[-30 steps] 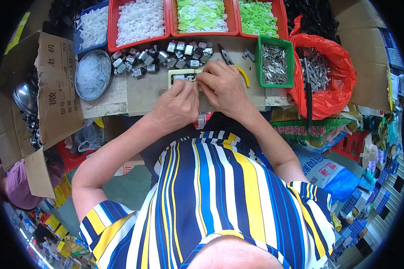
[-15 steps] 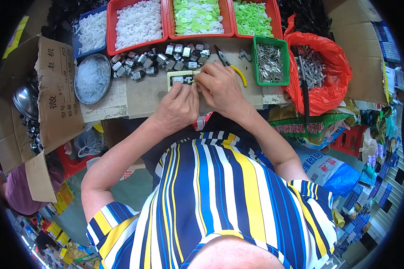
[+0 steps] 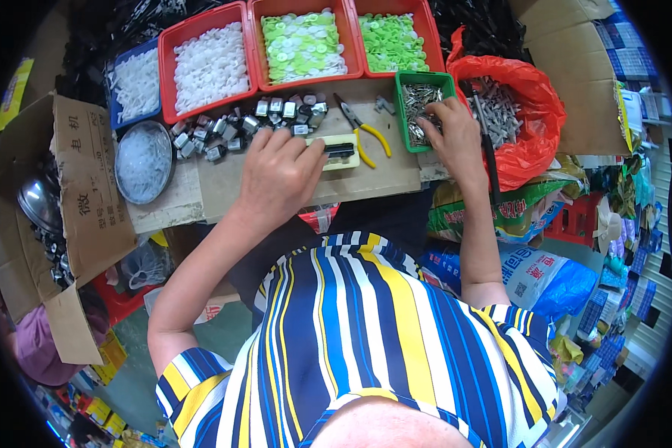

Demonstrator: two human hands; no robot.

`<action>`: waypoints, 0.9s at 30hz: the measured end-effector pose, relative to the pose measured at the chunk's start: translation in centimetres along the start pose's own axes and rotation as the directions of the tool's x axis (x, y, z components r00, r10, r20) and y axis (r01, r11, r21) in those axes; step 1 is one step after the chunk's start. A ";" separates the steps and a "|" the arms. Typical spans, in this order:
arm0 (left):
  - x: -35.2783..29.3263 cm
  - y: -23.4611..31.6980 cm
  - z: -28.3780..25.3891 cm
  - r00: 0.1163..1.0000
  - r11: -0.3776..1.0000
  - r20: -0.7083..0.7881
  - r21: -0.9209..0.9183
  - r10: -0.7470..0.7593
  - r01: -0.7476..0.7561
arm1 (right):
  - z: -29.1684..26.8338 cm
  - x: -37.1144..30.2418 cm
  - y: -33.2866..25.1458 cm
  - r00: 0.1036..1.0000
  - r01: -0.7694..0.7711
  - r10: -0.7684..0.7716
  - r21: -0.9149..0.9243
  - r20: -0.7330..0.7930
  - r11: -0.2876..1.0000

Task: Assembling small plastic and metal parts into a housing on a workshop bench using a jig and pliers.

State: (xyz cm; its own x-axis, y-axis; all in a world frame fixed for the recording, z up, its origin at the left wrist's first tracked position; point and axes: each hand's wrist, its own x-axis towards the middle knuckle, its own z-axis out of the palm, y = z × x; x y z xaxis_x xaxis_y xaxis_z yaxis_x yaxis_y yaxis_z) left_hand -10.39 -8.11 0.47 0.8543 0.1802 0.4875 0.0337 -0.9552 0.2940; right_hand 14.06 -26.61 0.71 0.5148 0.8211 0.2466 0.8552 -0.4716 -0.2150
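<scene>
My left hand (image 3: 276, 175) has its fingers bent over the left end of a small cream holder (image 3: 343, 160) on the bench. What the fingertips press on is hidden beneath them. A dark, slim part (image 3: 340, 150) lies in the holder's visible end. Over to the right, my right hand (image 3: 455, 134) dips into a green tray (image 3: 403, 112) of small shiny metal pins (image 3: 420, 95). Its thumb and forefinger are apart among the pins. Pliers with yellow handles (image 3: 373, 142) lie between holder and tray. Behind my left hand several small silver motors (image 3: 228, 127) are heaped.
Red bins (image 3: 254, 45) of white and green plastic pieces line the back, beside a blue bin (image 3: 116, 93). A round dish (image 3: 143, 164) stands left. A red bag (image 3: 526, 164) of grey parts, with a black rod (image 3: 491, 160), is at right. A cardboard box (image 3: 93, 194) borders the left.
My right hand has left the cream holder and moved right into the green tray. My left hand has shifted slightly left in view, remaining at the holder. The whole view has shifted a little.
</scene>
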 end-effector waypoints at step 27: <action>18.7 -4.4 12.4 0.966 0.979 0.232 0.138 0.117 -0.152 | 1.4 0.2 2.2 0.985 -0.020 0.076 0.333 -0.157 0.943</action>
State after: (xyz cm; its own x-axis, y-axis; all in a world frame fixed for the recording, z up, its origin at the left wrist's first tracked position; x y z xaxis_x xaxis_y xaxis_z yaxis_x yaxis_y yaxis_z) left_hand 11.88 -3.45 -1.92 0.9493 0.0075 0.3144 -0.0254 -0.9946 0.1004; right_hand 15.98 -27.01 -1.05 0.5814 0.7221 0.3749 0.7760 -0.3538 -0.5222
